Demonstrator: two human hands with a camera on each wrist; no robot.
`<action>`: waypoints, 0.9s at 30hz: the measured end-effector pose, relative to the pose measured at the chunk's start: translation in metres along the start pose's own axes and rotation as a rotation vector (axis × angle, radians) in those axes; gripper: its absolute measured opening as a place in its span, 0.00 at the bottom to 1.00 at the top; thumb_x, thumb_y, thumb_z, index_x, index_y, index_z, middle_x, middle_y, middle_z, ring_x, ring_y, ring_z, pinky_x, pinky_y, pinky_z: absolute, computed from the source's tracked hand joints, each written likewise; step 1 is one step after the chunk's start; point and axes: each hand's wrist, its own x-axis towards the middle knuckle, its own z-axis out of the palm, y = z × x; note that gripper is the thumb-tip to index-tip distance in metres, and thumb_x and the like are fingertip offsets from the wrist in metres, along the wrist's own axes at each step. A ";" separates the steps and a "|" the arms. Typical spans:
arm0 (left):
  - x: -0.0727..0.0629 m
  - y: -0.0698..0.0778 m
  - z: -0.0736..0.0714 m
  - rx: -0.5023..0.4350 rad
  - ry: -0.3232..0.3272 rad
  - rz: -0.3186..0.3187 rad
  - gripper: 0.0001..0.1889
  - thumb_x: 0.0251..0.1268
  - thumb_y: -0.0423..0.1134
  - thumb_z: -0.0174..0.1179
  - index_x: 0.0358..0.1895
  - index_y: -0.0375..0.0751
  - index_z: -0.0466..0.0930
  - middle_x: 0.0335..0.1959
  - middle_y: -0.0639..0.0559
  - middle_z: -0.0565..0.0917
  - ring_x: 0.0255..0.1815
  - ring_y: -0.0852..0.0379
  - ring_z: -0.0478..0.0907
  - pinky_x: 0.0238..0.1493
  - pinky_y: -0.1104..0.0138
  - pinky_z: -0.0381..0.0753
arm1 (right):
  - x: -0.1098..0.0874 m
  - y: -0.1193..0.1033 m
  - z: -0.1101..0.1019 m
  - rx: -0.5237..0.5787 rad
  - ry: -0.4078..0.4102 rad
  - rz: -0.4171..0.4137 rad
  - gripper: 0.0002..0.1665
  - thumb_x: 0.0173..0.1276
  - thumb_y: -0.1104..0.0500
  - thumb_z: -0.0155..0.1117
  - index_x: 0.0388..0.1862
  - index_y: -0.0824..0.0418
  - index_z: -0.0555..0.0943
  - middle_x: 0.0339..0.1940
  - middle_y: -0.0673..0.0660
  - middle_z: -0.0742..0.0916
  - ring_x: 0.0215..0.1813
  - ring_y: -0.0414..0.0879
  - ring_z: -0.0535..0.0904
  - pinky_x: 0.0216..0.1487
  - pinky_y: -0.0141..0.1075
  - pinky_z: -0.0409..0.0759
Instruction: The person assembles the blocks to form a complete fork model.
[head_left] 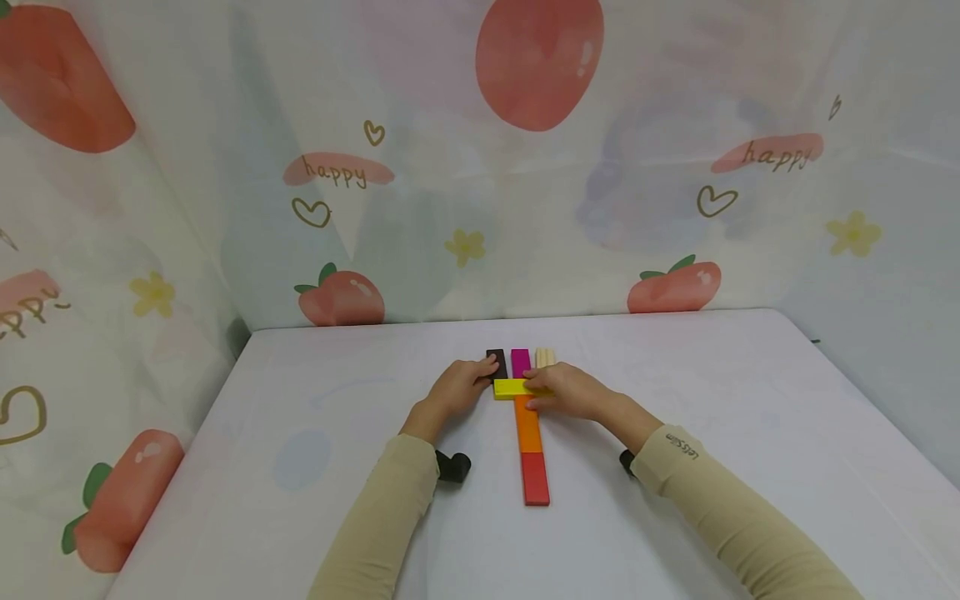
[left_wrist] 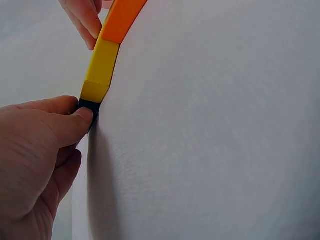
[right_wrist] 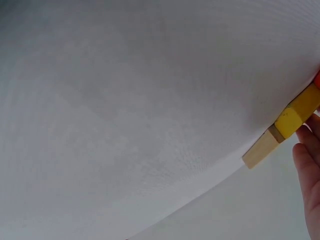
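Several flat coloured blocks lie together on the white tabletop. My left hand [head_left: 459, 387] pinches a black block [head_left: 497, 364] at the far left of the group; thumb and finger close on it in the left wrist view. Crosswise in front lies a yellow block [head_left: 508, 389]. Over its right part is my right hand [head_left: 570, 392], fingertips on either side of it. Behind stand a magenta block [head_left: 521, 362] and a pale wooden piece [head_left: 545, 357], side by side. An orange block [head_left: 528, 427] and a red block [head_left: 536, 479] run end to end toward the near side.
The white tabletop [head_left: 300, 517] spreads around the blocks. Patterned cloth [head_left: 480, 183] rises behind it and along the left side. Black wrist mounts [head_left: 454, 467] hang under both sleeves.
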 end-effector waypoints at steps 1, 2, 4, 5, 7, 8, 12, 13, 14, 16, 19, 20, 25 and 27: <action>0.000 0.000 0.000 0.002 -0.001 -0.003 0.21 0.65 0.33 0.55 0.61 0.42 0.69 0.62 0.52 0.70 0.62 0.55 0.67 0.61 0.64 0.64 | 0.000 0.000 0.000 -0.001 0.000 0.000 0.25 0.60 0.54 0.66 0.53 0.67 0.79 0.55 0.60 0.79 0.59 0.53 0.73 0.57 0.45 0.71; 0.000 0.000 0.000 0.002 -0.001 -0.003 0.21 0.65 0.33 0.55 0.61 0.41 0.69 0.62 0.52 0.70 0.62 0.55 0.67 0.61 0.64 0.64 | 0.000 0.000 0.000 -0.003 -0.001 0.001 0.25 0.60 0.54 0.66 0.53 0.67 0.79 0.55 0.60 0.79 0.59 0.53 0.73 0.57 0.45 0.71; 0.000 0.001 0.000 0.005 -0.004 -0.004 0.21 0.65 0.33 0.55 0.61 0.41 0.69 0.62 0.52 0.70 0.62 0.54 0.67 0.61 0.64 0.64 | 0.000 0.000 0.000 -0.003 0.000 0.001 0.25 0.60 0.54 0.66 0.53 0.67 0.79 0.55 0.60 0.80 0.59 0.53 0.72 0.57 0.45 0.70; 0.000 0.001 -0.001 0.008 -0.005 -0.004 0.21 0.65 0.33 0.55 0.61 0.41 0.69 0.62 0.52 0.70 0.62 0.54 0.67 0.61 0.64 0.64 | 0.001 0.001 0.000 -0.004 -0.001 0.001 0.25 0.60 0.54 0.66 0.53 0.67 0.79 0.55 0.60 0.80 0.59 0.53 0.72 0.57 0.45 0.70; 0.000 0.001 -0.001 0.009 -0.007 -0.006 0.21 0.65 0.34 0.55 0.61 0.41 0.69 0.62 0.52 0.70 0.62 0.54 0.66 0.61 0.64 0.64 | 0.001 0.001 0.001 -0.003 -0.001 0.002 0.25 0.60 0.54 0.66 0.53 0.67 0.79 0.55 0.60 0.80 0.60 0.53 0.72 0.58 0.45 0.70; -0.001 0.002 -0.001 0.012 -0.006 -0.006 0.21 0.65 0.34 0.55 0.61 0.41 0.69 0.62 0.51 0.70 0.62 0.54 0.67 0.61 0.64 0.64 | 0.001 0.001 0.001 -0.004 -0.002 0.002 0.25 0.60 0.54 0.66 0.53 0.67 0.79 0.55 0.60 0.80 0.60 0.53 0.72 0.58 0.45 0.70; 0.000 0.002 -0.001 0.028 -0.006 -0.005 0.21 0.65 0.34 0.54 0.61 0.42 0.69 0.62 0.51 0.70 0.62 0.54 0.67 0.61 0.64 0.64 | 0.001 0.001 0.000 -0.007 -0.002 0.002 0.25 0.60 0.54 0.66 0.53 0.67 0.79 0.55 0.60 0.80 0.60 0.53 0.72 0.58 0.45 0.70; 0.000 0.002 -0.001 0.032 -0.006 -0.004 0.21 0.65 0.33 0.55 0.61 0.41 0.69 0.62 0.51 0.70 0.62 0.54 0.67 0.61 0.64 0.64 | 0.001 0.001 0.000 -0.006 -0.001 0.003 0.25 0.60 0.54 0.66 0.53 0.67 0.79 0.55 0.60 0.80 0.60 0.53 0.72 0.58 0.45 0.70; 0.000 0.002 -0.001 0.037 -0.004 -0.003 0.21 0.65 0.33 0.55 0.61 0.41 0.69 0.62 0.52 0.70 0.62 0.54 0.67 0.61 0.64 0.64 | 0.001 0.000 0.000 -0.004 -0.001 0.003 0.25 0.60 0.54 0.66 0.53 0.67 0.79 0.55 0.60 0.80 0.60 0.53 0.72 0.58 0.45 0.70; 0.001 0.001 0.000 0.047 -0.002 -0.001 0.21 0.65 0.33 0.55 0.61 0.41 0.70 0.62 0.52 0.70 0.62 0.54 0.67 0.61 0.64 0.64 | 0.001 0.000 0.000 0.002 0.000 0.005 0.25 0.60 0.54 0.66 0.53 0.67 0.79 0.55 0.60 0.80 0.59 0.53 0.72 0.57 0.45 0.70; 0.001 0.001 0.001 0.056 0.002 -0.003 0.21 0.65 0.33 0.55 0.61 0.41 0.70 0.62 0.52 0.70 0.62 0.54 0.67 0.61 0.64 0.64 | 0.000 0.000 0.000 0.006 -0.002 0.004 0.25 0.60 0.54 0.66 0.53 0.67 0.79 0.55 0.60 0.80 0.59 0.53 0.72 0.57 0.45 0.70; 0.001 0.001 0.001 0.061 0.003 -0.004 0.21 0.65 0.33 0.55 0.61 0.42 0.70 0.62 0.53 0.70 0.62 0.55 0.67 0.61 0.64 0.64 | 0.000 0.000 0.000 0.004 -0.003 0.003 0.25 0.60 0.54 0.66 0.53 0.67 0.79 0.55 0.60 0.79 0.59 0.53 0.72 0.57 0.45 0.70; 0.000 0.003 0.001 0.090 0.000 -0.012 0.20 0.65 0.34 0.55 0.61 0.42 0.70 0.62 0.53 0.70 0.62 0.55 0.67 0.62 0.63 0.63 | 0.001 0.001 0.000 -0.013 0.004 -0.015 0.25 0.60 0.54 0.66 0.52 0.67 0.79 0.55 0.60 0.80 0.58 0.53 0.73 0.57 0.45 0.71; 0.000 0.004 0.001 0.101 -0.007 -0.016 0.20 0.65 0.34 0.55 0.61 0.43 0.70 0.63 0.53 0.70 0.63 0.55 0.66 0.62 0.63 0.63 | 0.002 0.001 0.001 -0.021 0.007 -0.021 0.24 0.60 0.54 0.66 0.52 0.68 0.79 0.54 0.60 0.80 0.58 0.54 0.73 0.57 0.45 0.71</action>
